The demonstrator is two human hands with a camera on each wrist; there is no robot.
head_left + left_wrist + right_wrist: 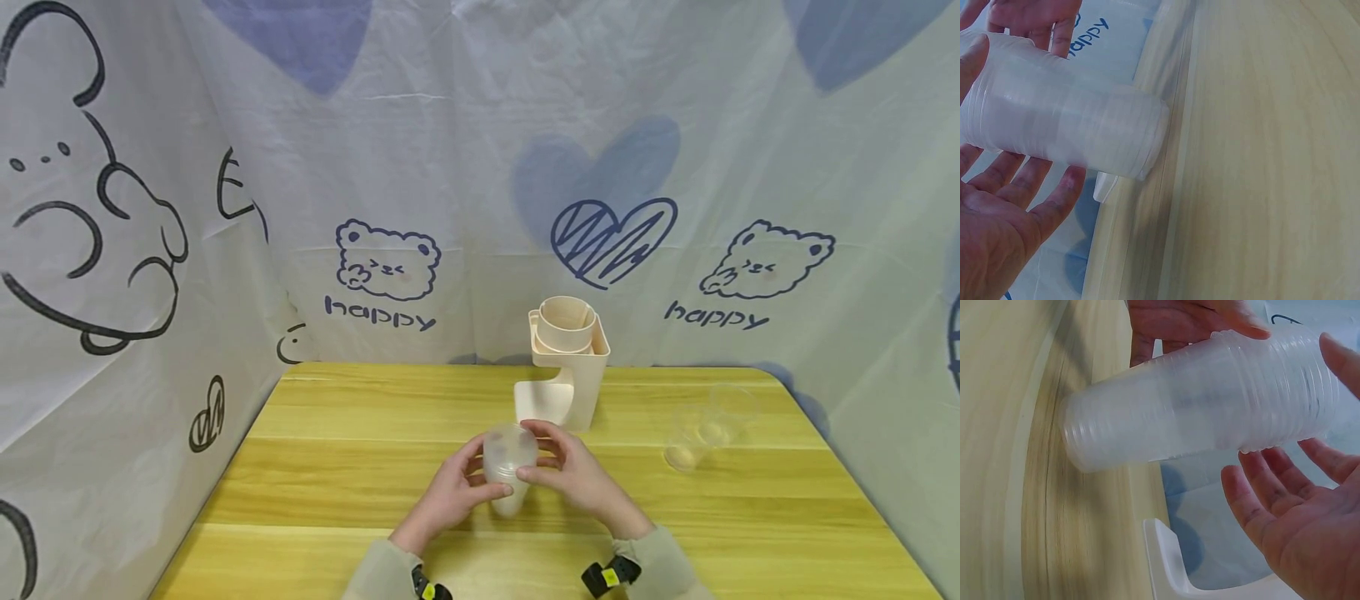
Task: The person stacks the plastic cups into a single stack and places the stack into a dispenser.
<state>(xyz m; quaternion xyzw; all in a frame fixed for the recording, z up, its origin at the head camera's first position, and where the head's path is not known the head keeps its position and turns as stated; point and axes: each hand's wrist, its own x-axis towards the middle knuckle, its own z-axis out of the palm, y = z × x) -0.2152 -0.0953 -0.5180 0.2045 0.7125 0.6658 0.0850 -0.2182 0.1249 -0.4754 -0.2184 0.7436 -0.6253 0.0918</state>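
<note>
Both hands hold a stack of nested clear plastic cups point(508, 467) above the front middle of the table. My left hand point(457, 487) grips its left side, thumb across the front. From the right, my right hand point(573, 471) has its thumb at the front near the rims and its fingers round the back. Many stacked rims show on the stack point(1210, 400) in the right wrist view. Just behind the hands stands a cream cup dispenser point(585, 383) with a round tube point(566, 327) in its top.
Two loose clear plastic cups point(682, 450) are at the right of the wooden table point(337, 475); their outlines are faint. A printed white cloth point(472, 167) hangs behind the table's back edge and along both sides.
</note>
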